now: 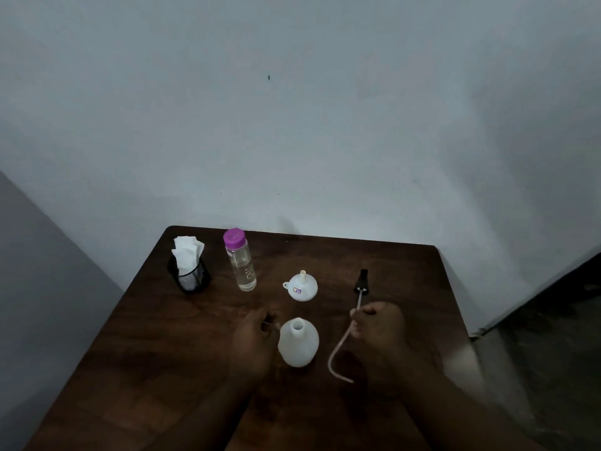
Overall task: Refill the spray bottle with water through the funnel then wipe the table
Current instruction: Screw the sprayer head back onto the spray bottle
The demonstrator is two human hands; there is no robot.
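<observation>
The white spray bottle (298,343) stands uncapped on the brown table (162,353), its neck open. My left hand (255,340) is blurred and sits close against the bottle's left side, fingers loosely curled and not around it. The black spray head (362,281) lies on the table to the right, and its long curved dip tube (336,356) trails toward me. My right hand (380,327) pinches that tube near its upper part. A white funnel (302,286) rests upside down behind the bottle. A clear water bottle (240,262) with a purple cap stands at the back left.
A black mesh cup (190,278) stuffed with white tissues (187,253) stands at the table's back left corner. A pale wall rises right behind the table. The floor drops away dark past the table's right edge.
</observation>
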